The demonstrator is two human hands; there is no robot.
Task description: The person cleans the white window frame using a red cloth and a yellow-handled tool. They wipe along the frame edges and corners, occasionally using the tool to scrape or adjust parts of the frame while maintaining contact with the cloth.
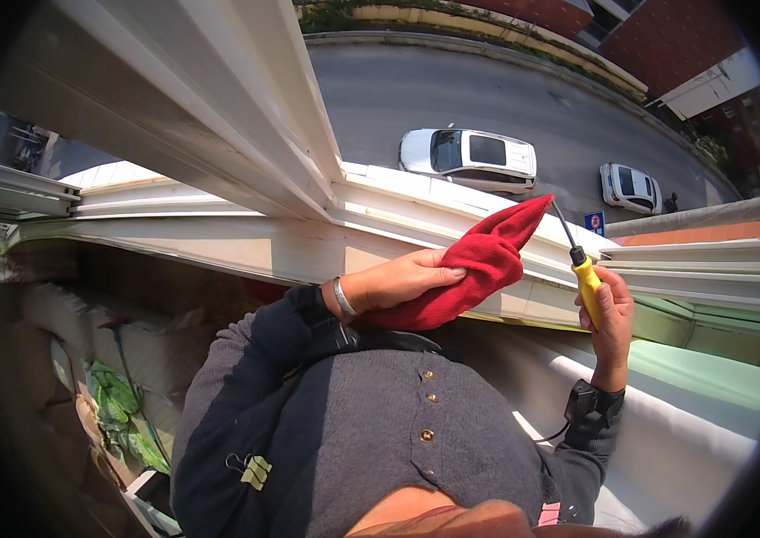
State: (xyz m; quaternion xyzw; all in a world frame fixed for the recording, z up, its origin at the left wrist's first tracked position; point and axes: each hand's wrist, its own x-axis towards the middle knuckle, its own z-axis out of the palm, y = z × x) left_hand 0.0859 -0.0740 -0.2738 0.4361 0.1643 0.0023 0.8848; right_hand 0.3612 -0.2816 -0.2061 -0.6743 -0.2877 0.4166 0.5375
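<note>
My left hand grips a bunched red cloth, its far end drawn out to a point. In my right hand is a screwdriver with a yellow handle, black collar and metal shaft. The shaft slants up and left, and its tip is at or just by the cloth's pointed end; whether the cloth wraps it I cannot tell. Both hands are in front of my body, by a white window frame with sliding tracks. The cloth overlaps the sill in my view.
A thick white window post rises at left. Beyond the sill, a road lies below with a white car and a smaller white car. Behind my left arm are a green leafy thing and a thin pole.
</note>
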